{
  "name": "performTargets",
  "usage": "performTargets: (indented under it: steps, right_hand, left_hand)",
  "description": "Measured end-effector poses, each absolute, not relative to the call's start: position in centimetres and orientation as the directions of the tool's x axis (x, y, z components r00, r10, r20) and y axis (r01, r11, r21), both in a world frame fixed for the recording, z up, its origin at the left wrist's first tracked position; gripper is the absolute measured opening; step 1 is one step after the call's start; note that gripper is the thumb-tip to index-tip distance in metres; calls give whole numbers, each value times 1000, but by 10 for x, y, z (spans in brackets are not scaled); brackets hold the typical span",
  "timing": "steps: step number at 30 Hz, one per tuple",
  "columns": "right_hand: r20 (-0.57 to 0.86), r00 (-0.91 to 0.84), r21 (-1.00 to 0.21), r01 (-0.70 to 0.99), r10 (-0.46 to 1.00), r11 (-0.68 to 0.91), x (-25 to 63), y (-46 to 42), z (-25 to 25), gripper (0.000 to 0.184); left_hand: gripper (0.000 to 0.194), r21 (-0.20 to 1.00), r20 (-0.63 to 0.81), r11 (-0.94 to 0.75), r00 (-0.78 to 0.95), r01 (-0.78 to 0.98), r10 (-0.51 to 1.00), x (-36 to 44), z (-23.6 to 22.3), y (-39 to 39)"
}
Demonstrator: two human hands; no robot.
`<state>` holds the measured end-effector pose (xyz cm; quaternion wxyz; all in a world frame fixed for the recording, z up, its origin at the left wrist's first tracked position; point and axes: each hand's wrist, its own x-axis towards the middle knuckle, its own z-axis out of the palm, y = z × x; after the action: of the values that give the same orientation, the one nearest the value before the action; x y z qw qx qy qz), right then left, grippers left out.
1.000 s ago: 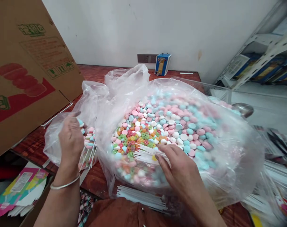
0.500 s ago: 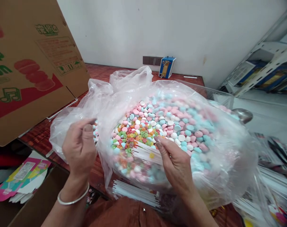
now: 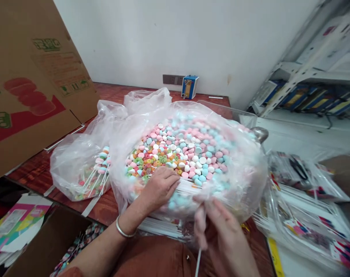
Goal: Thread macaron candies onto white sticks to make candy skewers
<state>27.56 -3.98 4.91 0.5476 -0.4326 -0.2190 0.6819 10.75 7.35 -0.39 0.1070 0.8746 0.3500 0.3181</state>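
Note:
A big clear plastic bag [image 3: 119, 134] lies open, full of pink, blue and white button-shaped candies [image 3: 189, 150] and small coloured ring candies [image 3: 160, 159]. My left hand [image 3: 160, 186], with a bangle on the wrist, reaches over the ring candies; its fingers are curled together and the tips are hidden. Beside those fingers, a bundle of white sticks [image 3: 189, 186] rests on the candies. Close to my body, my right hand [image 3: 223, 231], blurred, pinches a thin white stick [image 3: 198, 261] that points downward. Candy-threaded sticks [image 3: 102, 161] lie on the left part of the bag.
A large cardboard box [image 3: 33, 88] stands at the left. In front of the bag lie more white sticks [image 3: 160, 227]. A metal scoop [image 3: 260, 134] juts out at the bag's right, near packaged goods [image 3: 307, 223]. A blue device [image 3: 189, 86] stands by the wall.
My left hand has moved right, from the left bag area onto the ring candies. My right hand has left the stick bundle and come down toward my body. The view has shifted.

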Motion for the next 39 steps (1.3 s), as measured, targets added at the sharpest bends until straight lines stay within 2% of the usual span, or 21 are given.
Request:
performTargets:
  steps: [3,5,7,8,10,12,15,19,23,25,27,30,32,34,35,39]
  right_hand:
    - [-292,-241,-781,-499,926,-376,250,-73,29,38]
    - [-269,-267,-790,-488,925,-371,242,-74,22,42]
    - [-246,-123,-861,-428,962,-275,246,-57,22,43]
    - [-198,7,-928,-324,980,-185,253,-43,24,41]
    - [-46,197,-996,60,979,-58,272,-7,29,32]
    - [128,223,-875,484,966,5,291,30,34,26]
    - [146,179,-783,623,973,3,305,70,34,20]
    - [110,72,-704,709,991,27,300,90,23,18]
    - [91,27,-667,744,995,40,292,90,12,17]
    - [98,40,-676,736,994,38,292,88,12,12]
    - [114,55,-693,719,992,40,296,82,14,5]
    - [114,33,-826,558,993,77,300,68,24,11]
    - [102,-8,-952,289,995,100,300,59,31,16]
    - [92,-30,-994,63,995,94,299,52,36,17]
    - [88,-26,-996,22,996,88,297,50,37,17]
    - [77,20,-995,64,997,76,293,51,35,17]
  left_hand:
    - [16,405,476,-783,622,473,622,97,-6,79]
    - [17,399,435,-782,652,478,621,96,-2,80]
    - [21,392,396,-763,655,513,644,98,6,81]
    - [22,388,389,-753,647,531,656,101,10,83]
    - [21,369,392,-741,628,561,672,106,18,90]
    - [19,334,388,-727,616,599,686,112,26,100]
    - [13,277,322,-687,609,672,725,122,31,118]
    - [10,263,263,-670,616,695,742,132,24,130]
    - [11,314,287,-646,579,696,763,132,19,127]
    - [13,415,335,-617,518,669,787,129,24,123]
    - [17,580,354,-541,410,609,841,126,32,118]
    - [23,865,193,-301,288,401,938,124,45,115]
    - [27,971,14,-86,304,224,953,125,48,115]
    - [30,991,-121,91,342,102,932,129,48,115]
    - [31,987,-162,154,357,51,920,131,47,114]
    - [33,951,-191,276,439,-139,878,138,42,111]
